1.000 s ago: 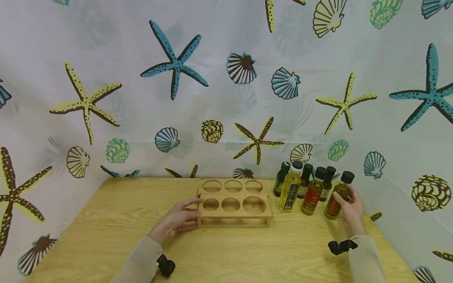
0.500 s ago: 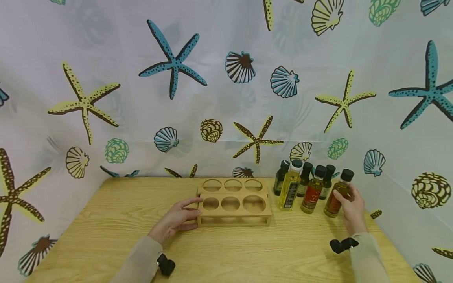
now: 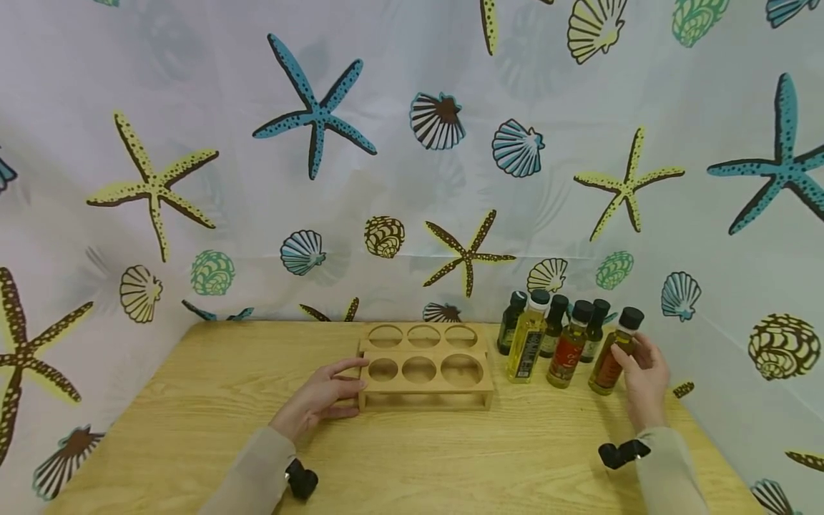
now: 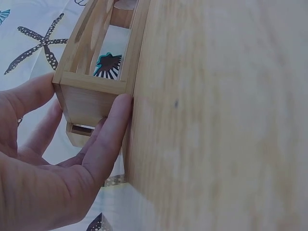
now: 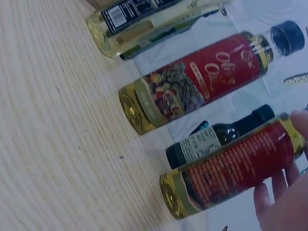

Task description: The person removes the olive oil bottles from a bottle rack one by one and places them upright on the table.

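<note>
My left hand [image 3: 325,392] touches the left end of a two-tier wooden bottle rack [image 3: 425,386], its fingers fairly straight against the end panel [image 4: 91,98]. The rack has round holes in both tiers. At the right, my right hand [image 3: 644,375] is around an olive oil bottle [image 3: 608,366] with a red label and black cap. The thumb lies on the near side and the fingers reach behind. That bottle stands on the table. Beside it stands a second red-labelled olive oil bottle [image 3: 566,356]; in the right wrist view its label [image 5: 204,77] reads "Olive Oil".
A clear bottle of yellow oil [image 3: 526,347] stands just right of the rack. Small dark bottles [image 3: 511,325] stand behind it, near the back wall. Patterned cloth [image 3: 386,157] with starfish and shells hangs around the wooden table [image 3: 412,465].
My right thumb has shifted slightly up and right on the olive oil bottle, and the hand has edged right. The bottle and left hand look unmoved.
</note>
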The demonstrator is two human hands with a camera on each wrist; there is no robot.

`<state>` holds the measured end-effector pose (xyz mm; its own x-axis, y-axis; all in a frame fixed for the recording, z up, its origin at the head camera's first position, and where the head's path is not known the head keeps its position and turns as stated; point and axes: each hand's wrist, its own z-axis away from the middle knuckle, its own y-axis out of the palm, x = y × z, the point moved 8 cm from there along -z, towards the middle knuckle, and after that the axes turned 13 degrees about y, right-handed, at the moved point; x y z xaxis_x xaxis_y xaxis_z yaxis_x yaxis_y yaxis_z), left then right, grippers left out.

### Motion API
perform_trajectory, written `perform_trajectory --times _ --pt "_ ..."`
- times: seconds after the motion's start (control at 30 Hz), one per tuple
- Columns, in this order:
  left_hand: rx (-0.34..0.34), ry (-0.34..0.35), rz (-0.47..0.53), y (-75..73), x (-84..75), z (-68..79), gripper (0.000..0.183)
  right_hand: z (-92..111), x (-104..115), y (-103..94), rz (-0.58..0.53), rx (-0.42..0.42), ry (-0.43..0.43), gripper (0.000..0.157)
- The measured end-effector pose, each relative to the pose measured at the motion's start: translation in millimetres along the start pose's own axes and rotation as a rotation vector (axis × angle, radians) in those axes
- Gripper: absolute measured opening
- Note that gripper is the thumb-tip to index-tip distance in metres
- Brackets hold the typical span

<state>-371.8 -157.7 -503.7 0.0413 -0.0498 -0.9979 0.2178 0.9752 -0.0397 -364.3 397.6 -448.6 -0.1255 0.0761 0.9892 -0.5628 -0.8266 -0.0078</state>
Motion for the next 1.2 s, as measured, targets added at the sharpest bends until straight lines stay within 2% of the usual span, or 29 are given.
perform_trajectory --times 0.13,0.23,0.37,0.47,0.7,0.87,1.0,1.07,1.2 --pt "0.015 0.010 -0.013 2.3 -4.0 0.4 0.053 7.0 1.9 -7.3 -0.103 -0.122 -0.025 0.049" --pt "0.015 0.013 -0.016 3.6 -6.2 -0.1 0.052 14.1 3.1 -9.7 -0.158 -0.182 -0.034 0.037" --pt "0.006 0.017 -0.025 4.6 -6.5 0.0 0.049 24.1 4.6 -6.9 -0.178 -0.215 -0.032 0.026" --pt "-0.003 0.032 -0.045 5.6 -7.1 0.5 0.047 31.0 5.5 -0.7 -0.180 -0.202 -0.030 0.023" --pt "-0.053 0.165 -0.110 5.3 -21.5 0.0 0.042 43.9 6.4 24.8 -0.192 -0.075 -0.046 0.027" --pt "-0.097 0.229 -0.187 5.3 -31.1 1.9 0.042 56.1 2.1 47.8 -0.091 0.039 -0.010 0.035" --pt "-0.134 0.274 -0.290 6.8 -37.3 0.1 0.042 66.5 -1.0 70.4 -0.034 0.157 0.037 0.036" --pt "-0.137 0.293 -0.345 9.4 -40.6 -1.0 0.044 71.8 -2.3 81.6 -0.020 0.211 0.059 0.035" --pt "-0.082 0.311 -0.466 20.7 -48.5 1.5 0.055 83.2 -5.3 101.3 0.028 0.306 0.072 0.036"
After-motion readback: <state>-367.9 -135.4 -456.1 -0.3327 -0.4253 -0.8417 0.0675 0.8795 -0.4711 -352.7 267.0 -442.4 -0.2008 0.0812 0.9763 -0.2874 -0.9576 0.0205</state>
